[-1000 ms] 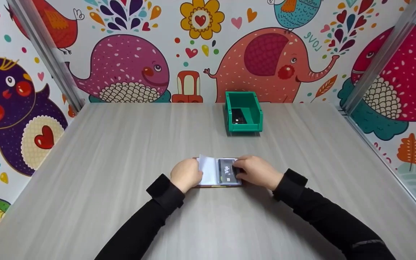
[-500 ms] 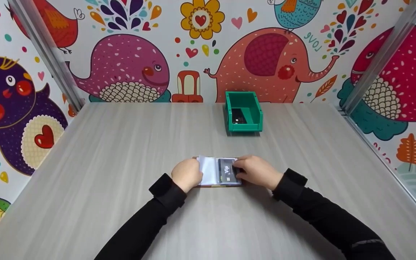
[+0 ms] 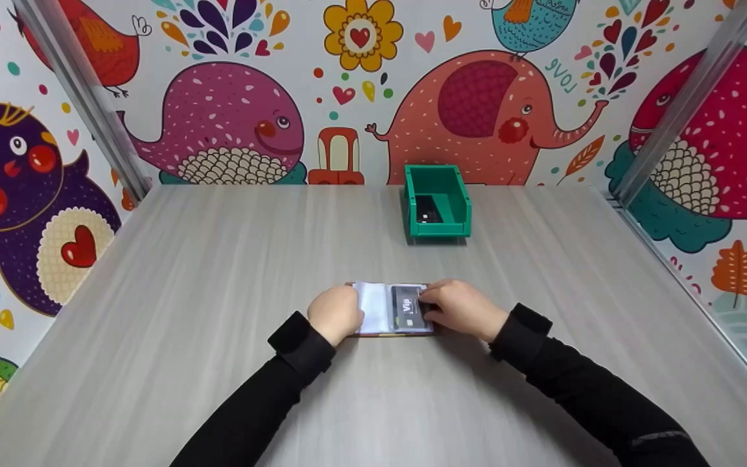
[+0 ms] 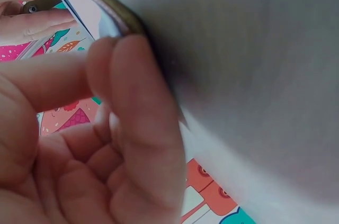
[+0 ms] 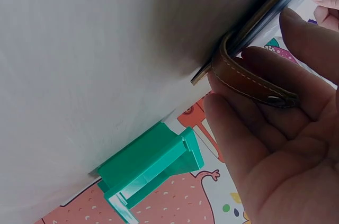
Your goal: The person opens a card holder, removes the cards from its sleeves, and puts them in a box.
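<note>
A card holder (image 3: 377, 308) lies spread on the table, its clear sleeve pages facing up. Under the right-hand sleeve shows a dark grey card (image 3: 407, 306) marked "Vip". My left hand (image 3: 334, 312) grips the holder's left edge; in the left wrist view, thumb and forefinger pinch together at that edge (image 4: 127, 25). On the other side, my right hand (image 3: 467, 308) holds the right edge, fingertips over the card's end. The right wrist view shows its thumb on the page side and a brown stitched strap (image 5: 249, 83) with a metal snap lying across the fingers.
A green bin (image 3: 439, 228) stands farther back on the table (image 3: 218, 259), with black cards (image 3: 426, 209) inside on its left. Printed walls with cartoon animals (image 3: 231, 110) enclose the table at the back and sides, with metal posts in the corners.
The left sleeve page's raised upper corner has come down flatter, and my left hand has shifted slightly right. The right hand keeps its place on the right edge.
</note>
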